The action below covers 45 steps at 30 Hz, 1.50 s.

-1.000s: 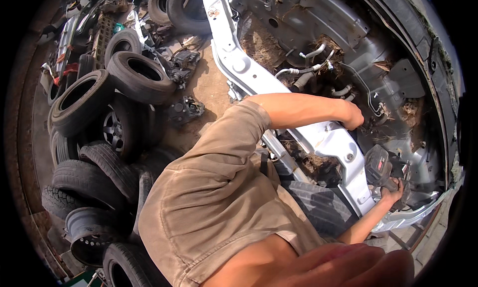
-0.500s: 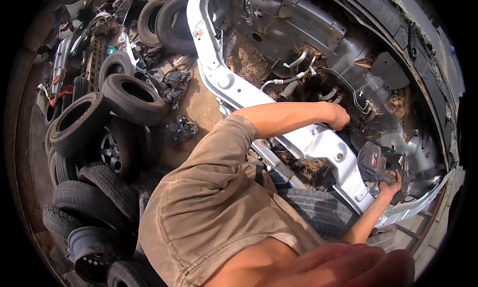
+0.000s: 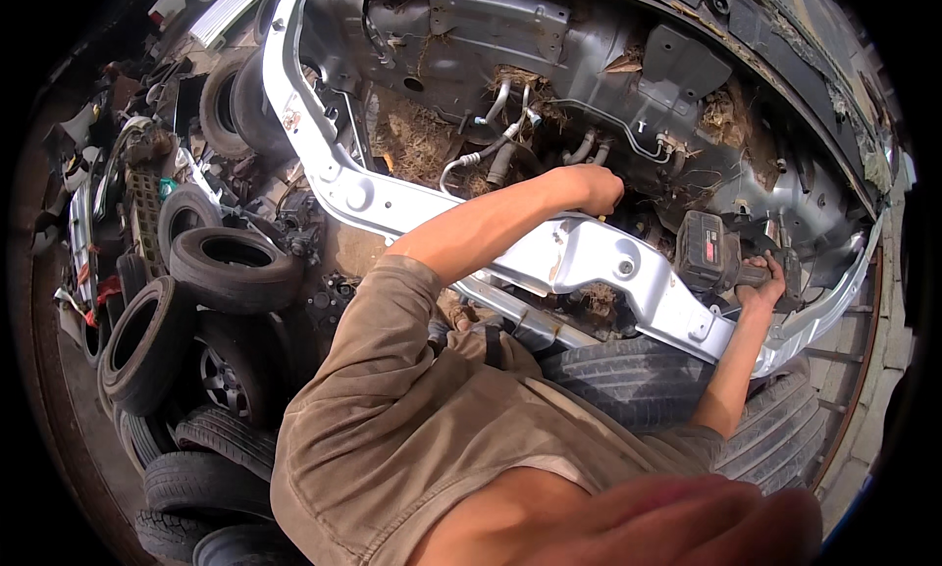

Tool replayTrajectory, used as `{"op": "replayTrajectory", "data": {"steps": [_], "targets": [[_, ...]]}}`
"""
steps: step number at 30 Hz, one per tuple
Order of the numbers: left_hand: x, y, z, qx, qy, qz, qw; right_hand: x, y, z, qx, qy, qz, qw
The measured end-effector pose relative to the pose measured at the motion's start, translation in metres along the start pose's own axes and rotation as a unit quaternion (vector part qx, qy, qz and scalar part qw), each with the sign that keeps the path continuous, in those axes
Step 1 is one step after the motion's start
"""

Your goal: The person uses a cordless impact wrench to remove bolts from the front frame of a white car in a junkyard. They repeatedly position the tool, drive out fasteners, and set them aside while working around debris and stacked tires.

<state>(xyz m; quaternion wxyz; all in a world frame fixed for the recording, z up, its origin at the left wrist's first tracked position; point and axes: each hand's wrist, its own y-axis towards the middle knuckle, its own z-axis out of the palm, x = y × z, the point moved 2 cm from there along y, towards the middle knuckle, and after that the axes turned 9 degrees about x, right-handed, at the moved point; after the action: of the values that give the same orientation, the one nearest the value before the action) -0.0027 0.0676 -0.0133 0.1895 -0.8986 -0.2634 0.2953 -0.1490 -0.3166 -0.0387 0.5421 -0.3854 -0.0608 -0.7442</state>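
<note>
My left hand is closed in a fist over the far side of a silver front crossmember. Its fingers are turned down, and a small yellowish bit shows beneath them; what they grip is hidden. Farther right, my right hand is wrapped round the handle of a dark cordless power tool. The tool's block-shaped battery points left, above the crossmember's right end. Its working end is lost among dark parts by the car's right side. Cut hoses and pipes stick up in the bay beyond my left hand.
Dry grass lies inside the stripped engine bay. Tyres are piled to my left, with scrap parts behind them. Another large tyre lies under the crossmember near my body. The bodywork edge curves round at right.
The view has shifted, so the car sits farther left and higher in it. My left hand has moved slightly left along the crossmember. The power tool has tilted a little, still in my right hand.
</note>
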Motion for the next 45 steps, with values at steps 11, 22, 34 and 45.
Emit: {"op": "replayTrajectory", "data": {"steps": [11, 22, 34, 45], "targets": [[0.005, -0.001, 0.000, -0.010, -0.014, -0.003, 1.000, -0.005, 0.002, 0.007, -0.031, -0.015, -0.029, 0.999], [0.016, 0.003, 0.004, 0.006, -0.033, -0.046, 0.998, 0.006, 0.001, 0.001, 0.041, 0.010, -0.078, 0.996], [0.008, -0.009, -0.003, -0.011, 0.000, 0.006, 1.000, -0.002, -0.011, 0.022, -0.028, -0.023, -0.048, 0.998], [0.012, -0.009, 0.001, -0.009, -0.012, -0.024, 1.000, -0.003, -0.018, 0.028, 0.000, -0.013, -0.086, 0.996]]}}
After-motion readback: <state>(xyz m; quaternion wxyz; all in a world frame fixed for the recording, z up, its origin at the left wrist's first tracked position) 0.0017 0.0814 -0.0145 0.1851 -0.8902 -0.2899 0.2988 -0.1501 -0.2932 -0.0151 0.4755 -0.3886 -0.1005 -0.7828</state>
